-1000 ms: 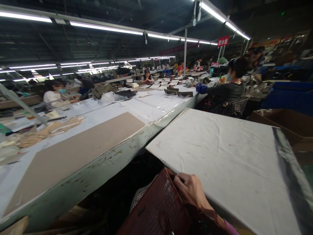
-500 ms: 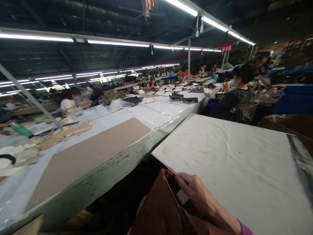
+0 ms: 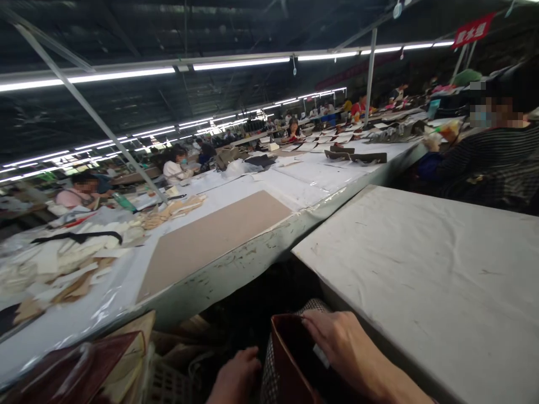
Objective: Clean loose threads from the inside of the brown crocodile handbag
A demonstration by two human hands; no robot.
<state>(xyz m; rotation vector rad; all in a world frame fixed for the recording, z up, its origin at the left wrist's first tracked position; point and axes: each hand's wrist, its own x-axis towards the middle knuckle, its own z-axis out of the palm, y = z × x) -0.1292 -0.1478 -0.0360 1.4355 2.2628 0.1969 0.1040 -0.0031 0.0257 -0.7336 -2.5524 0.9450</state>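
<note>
At the bottom of the view my right hand [image 3: 343, 348] is curled over the upper edge of a dark red-brown textured leather piece [image 3: 290, 365], gripping it; a small pale tag shows under the fingers. The piece stands on edge over my checked-cloth lap [image 3: 311, 307]. My left hand [image 3: 236, 373] comes up just left of it with fingers curled down, close to the piece's left edge; whether it touches or holds anything is hidden. Both hands sit in the dark gap between the long table [image 3: 236, 264] and the white-covered table [image 3: 421, 269] on my right.
A brown board [image 3: 214, 238] lies on the long plastic-covered table, with tan and white cut pieces [image 3: 84, 252] piled to its left. Red-brown sheets in plastic [image 3: 84, 370] lie at bottom left. A person in a striped top [image 3: 492, 157] sits at right; other workers sit further along.
The camera has swung left and down. My left hand has come into view beside the leather piece. My right hand keeps its grip on the piece's upper edge.
</note>
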